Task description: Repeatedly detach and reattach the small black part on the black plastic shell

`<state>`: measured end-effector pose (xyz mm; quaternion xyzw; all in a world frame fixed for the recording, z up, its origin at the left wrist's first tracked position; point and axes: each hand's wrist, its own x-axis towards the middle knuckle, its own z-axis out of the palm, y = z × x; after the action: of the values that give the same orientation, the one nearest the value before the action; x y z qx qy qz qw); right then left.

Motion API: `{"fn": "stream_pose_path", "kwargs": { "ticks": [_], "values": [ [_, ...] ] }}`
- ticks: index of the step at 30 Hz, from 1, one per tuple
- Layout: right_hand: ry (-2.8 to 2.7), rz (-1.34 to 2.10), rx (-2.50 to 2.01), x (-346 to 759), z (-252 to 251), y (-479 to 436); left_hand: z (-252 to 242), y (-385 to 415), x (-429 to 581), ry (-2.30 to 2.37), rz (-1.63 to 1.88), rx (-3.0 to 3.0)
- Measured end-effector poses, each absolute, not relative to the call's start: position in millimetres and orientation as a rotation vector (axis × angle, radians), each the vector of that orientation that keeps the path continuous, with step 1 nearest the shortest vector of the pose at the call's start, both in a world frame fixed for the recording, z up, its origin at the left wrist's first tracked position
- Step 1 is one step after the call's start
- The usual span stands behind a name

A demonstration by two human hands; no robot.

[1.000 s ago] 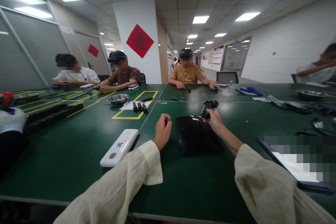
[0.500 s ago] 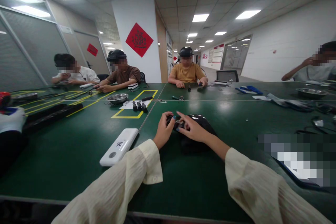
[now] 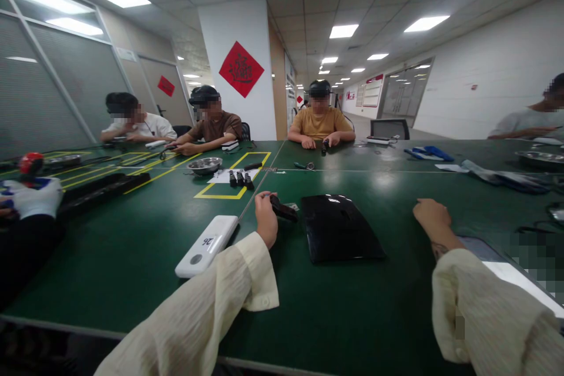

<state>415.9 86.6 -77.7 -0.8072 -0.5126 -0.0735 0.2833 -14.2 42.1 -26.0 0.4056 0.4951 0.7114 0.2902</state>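
**Left hand [image 3: 267, 220] grips the part [image 3: 284, 210] just beside the panel [image 3: 341, 229]**

The hands are well apart. The left is closed on one end of the black part, whose free end points toward the panel's left edge; a narrow gap seems to separate the two. The right hand [image 3: 434, 220] is curled with its back showing, near the tablet [image 3: 513, 276]; its fingers are hidden, so I cannot tell whether it holds anything.

Handling the part well looks like a matter of a steady one-ended grip. Its free end sticks out unsupported, so a firm pinch and a level wrist should prevent tipping. The panel is glossy and curved and would probably show scratches, so the part is best swung around it, not dragged over it. A small pale piece [image 3: 294, 207] shows by the part, too small to identify; it is worth checking whether it is attached before turning the part over. If both hands are needed, the right would do well to clear the tablet first. The power bank [image 3: 207, 247] lies near the left forearm, so that sleeve [image 3: 220, 299] needs watching.
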Motion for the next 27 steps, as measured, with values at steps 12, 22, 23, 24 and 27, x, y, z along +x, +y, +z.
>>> {"fn": "stream_pose_path", "kwargs": {
  "ticks": [12, 22, 23, 24, 27],
  "values": [
    [-1.854, -0.434, -1.698, 316.8, -17.9, 67.0, -27.1, 44.0, -12.3, 1.214, 1.919, 1.129],
    [-1.840, 0.447, -1.604, 285.4, -53.7, 79.4, -23.9, 40.0, -9.9, 1.235, 1.904, 1.251],
    [-1.765, 0.483, -1.577, 286.3, -52.9, 81.5, -23.8, 39.7, -9.5, 1.224, 1.900, 1.253],
    [-1.689, 0.469, -1.548, 285.0, -50.1, 82.1, -23.7, 39.3, -9.1, 1.207, 1.900, 1.252],
    [-1.587, 0.286, -1.444, 265.5, -33.5, 70.7, -22.7, 36.8, -7.5, 1.135, 1.927, 1.277]
  ]
}}
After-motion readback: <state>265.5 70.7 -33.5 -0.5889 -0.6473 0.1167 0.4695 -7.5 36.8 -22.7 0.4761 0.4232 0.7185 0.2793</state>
